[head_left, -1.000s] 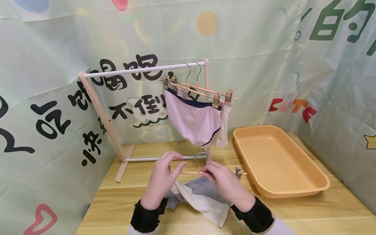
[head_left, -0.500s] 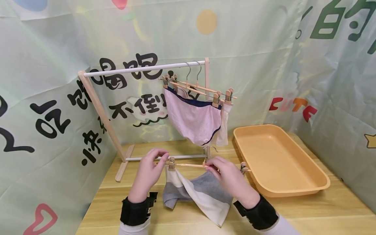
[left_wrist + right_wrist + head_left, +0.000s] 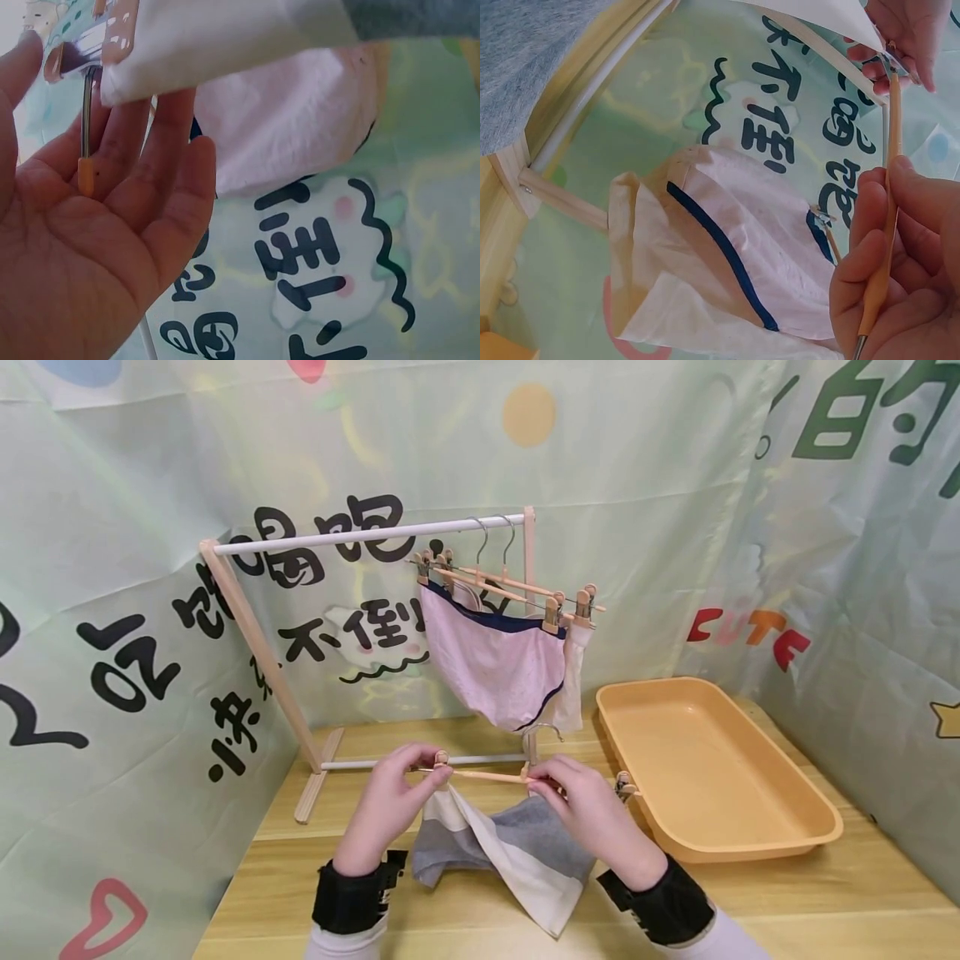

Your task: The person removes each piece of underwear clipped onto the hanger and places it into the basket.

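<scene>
Your right hand [image 3: 588, 814] is clamped on the hanger [image 3: 483, 776], lower centre of the frame; your left hand [image 3: 393, 802] has thumb and fingers about the clip [image 3: 442, 758], squeezing or not, I can't tell! The grey-and-white garment [image 3: 513, 856] hangs below: looks light, soft, floppy, so best grip its top edge, beside the clip.

Soft, even light over backdrop [image 3: 637, 527] and tabletop [image 3: 780, 902], faint glint inside orange tray [image 3: 720, 777]; head view fairly sharp, wrist views dimmer, hazier, the left's upper-left corner washed pale.
</scene>
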A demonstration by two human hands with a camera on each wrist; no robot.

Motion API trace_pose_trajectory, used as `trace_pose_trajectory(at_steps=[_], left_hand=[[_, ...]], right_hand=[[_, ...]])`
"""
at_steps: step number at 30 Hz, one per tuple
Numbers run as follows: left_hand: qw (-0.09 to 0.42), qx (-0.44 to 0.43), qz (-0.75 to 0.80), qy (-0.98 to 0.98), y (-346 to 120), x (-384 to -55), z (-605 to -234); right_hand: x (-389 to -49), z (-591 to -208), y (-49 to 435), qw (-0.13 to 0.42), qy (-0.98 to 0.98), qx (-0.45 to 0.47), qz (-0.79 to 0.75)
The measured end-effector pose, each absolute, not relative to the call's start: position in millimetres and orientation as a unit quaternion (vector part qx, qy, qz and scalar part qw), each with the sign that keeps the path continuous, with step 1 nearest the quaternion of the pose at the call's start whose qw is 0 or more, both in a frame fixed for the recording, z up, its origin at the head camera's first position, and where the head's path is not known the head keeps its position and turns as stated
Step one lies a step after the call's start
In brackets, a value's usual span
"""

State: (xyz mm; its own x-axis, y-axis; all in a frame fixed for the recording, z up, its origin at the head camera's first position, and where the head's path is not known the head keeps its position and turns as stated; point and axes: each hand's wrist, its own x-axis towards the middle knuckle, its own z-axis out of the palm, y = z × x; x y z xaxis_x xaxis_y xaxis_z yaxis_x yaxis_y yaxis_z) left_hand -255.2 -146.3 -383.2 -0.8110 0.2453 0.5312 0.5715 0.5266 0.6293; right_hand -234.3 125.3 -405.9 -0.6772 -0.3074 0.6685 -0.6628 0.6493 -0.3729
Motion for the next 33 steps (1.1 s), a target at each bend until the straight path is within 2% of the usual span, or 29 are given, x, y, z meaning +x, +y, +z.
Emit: trace_pose_trajectory(at_steps=[18,26,33], left_hand=[[0.176,-0.206,-0.485,-0.831,-136,-253,-380],[0.193,-0.223,-0.484,-0.824,-135,-255,-384],[0.23,-0.212,-0.491,-0.813,-128,-254,-384]], right_hand=[[-235,-405,128,0.279,-0.866,0.275,0.309],[-235,-405,127,0.279,-0.867,0.281,0.302],[-235,-405,128,0.284,-0.869,0.276,0.298]])
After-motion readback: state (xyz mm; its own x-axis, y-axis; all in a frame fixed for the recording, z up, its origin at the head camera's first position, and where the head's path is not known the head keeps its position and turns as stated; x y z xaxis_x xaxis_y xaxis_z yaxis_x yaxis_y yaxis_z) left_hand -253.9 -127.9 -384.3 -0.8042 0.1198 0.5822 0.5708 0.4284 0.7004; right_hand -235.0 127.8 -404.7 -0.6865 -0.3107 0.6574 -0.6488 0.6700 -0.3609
